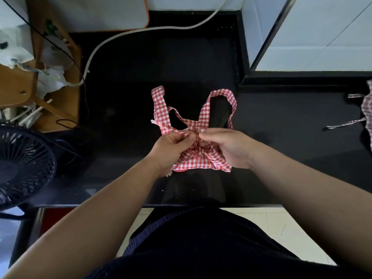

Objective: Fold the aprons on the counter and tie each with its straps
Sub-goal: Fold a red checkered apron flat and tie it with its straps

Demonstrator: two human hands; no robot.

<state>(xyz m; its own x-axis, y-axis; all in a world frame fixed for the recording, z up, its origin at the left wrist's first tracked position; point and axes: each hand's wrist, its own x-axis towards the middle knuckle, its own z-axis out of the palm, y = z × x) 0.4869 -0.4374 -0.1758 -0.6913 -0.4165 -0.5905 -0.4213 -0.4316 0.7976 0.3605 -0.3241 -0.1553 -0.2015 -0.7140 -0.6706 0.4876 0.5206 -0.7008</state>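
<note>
Red-and-white checked cloth apron [201, 161] lay folded into a small, soft bundle on the shiny black stone counter [120, 97]. It sat right under the grip, a little nearer the person. The left hand [173, 146] and the right hand [227, 148] met on top of it. Their fingers were curled, each pinching a thin checked strap where the two crossed.

This looked like the tying step. To do it well, both hands would need to pull evenly out to the sides. That would keep the knot in the middle, so the bundle would not pop open. The cloth looked thin and floppy, so it would bunch up easily.

Past the grip, the long checked straps [204, 111] lay limp, one in a loop and one as a flat ribbon. Well off to the right of the grip lay a second checked apron [367, 109], not yet folded. Off to the left stood a round black fan [24, 164].
</note>
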